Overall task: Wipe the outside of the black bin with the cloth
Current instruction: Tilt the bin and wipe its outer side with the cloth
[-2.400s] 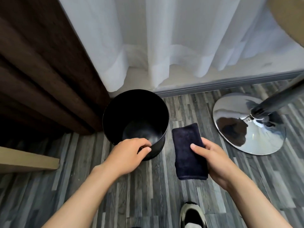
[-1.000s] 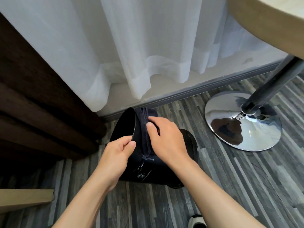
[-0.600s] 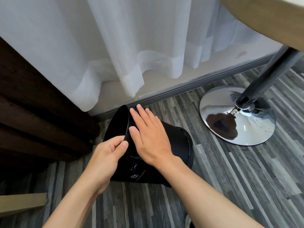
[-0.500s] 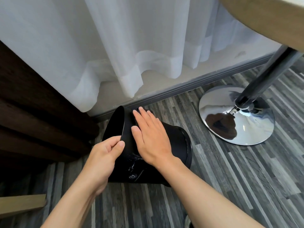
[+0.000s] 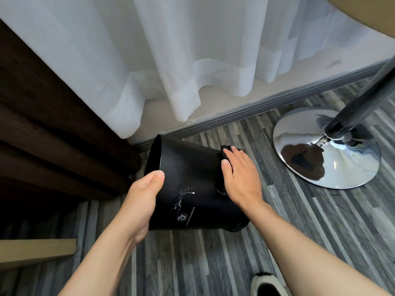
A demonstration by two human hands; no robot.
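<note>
The black bin is tipped on its side on the floor, with its open mouth turned to the left and a white logo and some pale splashes on its wall. My left hand grips the rim at the mouth. My right hand lies flat on the bin's wall near its base and presses the dark cloth against it. Most of the cloth is hidden under the palm; only its edges show above and below the fingers.
A chrome table base and its pole stand on the floor to the right. White curtains hang behind the bin, a dark wooden panel is on the left, and a shoe is at the bottom edge.
My right hand has slid with the cloth along the bin's wall from near the mouth toward the base. My left hand still grips the rim. Earlier the bin stood upright and was tipped over.
</note>
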